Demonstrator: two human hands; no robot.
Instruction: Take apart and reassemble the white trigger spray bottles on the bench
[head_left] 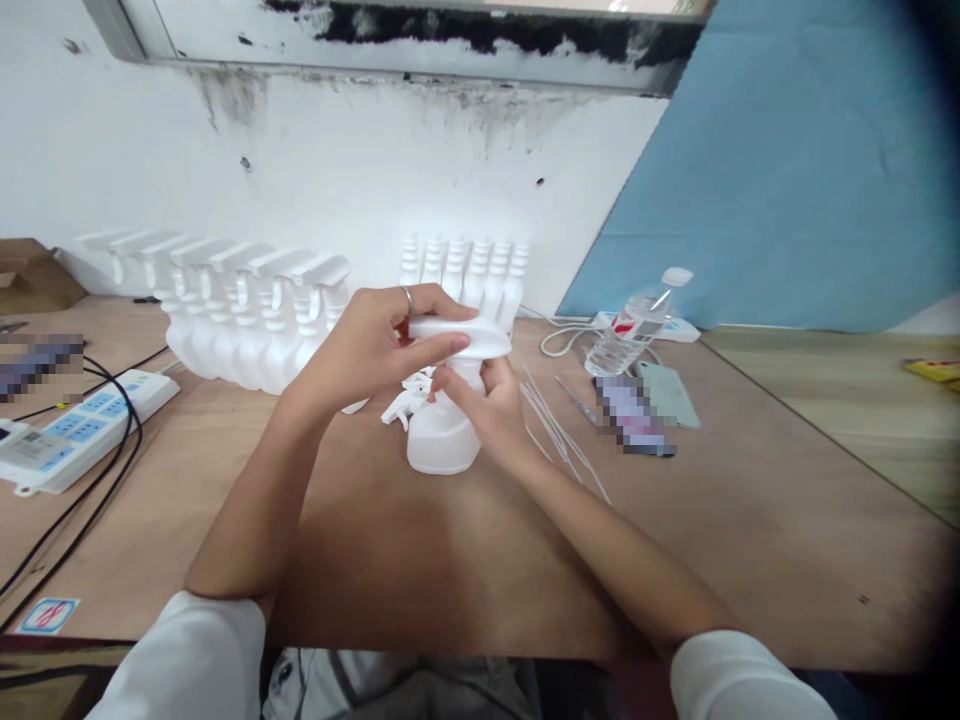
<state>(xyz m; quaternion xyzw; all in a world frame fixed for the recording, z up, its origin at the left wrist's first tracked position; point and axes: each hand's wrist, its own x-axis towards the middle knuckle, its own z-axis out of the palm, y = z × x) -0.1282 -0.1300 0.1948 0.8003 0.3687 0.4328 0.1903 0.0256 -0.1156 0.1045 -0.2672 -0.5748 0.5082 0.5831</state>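
A white spray bottle [442, 440] stands upright on the wooden table in front of me. Its white spray head [480, 338] sits at the top of the neck, with the nozzle end pointing right. My left hand [390, 335] is closed around the spray head, thumb on the near side and fingers over the top. Below it, my right hand [491, 400] wraps the bottle's neck, thumb in front. Loose white trigger parts [407, 398] lie just left of the bottle. The neck is partly hidden by my fingers.
Several spray bottles with heads [255, 320] stand in a row at the back left; headless bottles [476, 265] stand behind my hands. Thin white tubes [562, 430], phones [634, 415] and a clear water bottle [626, 335] are on the right. A power strip [90, 425] with cables lies left.
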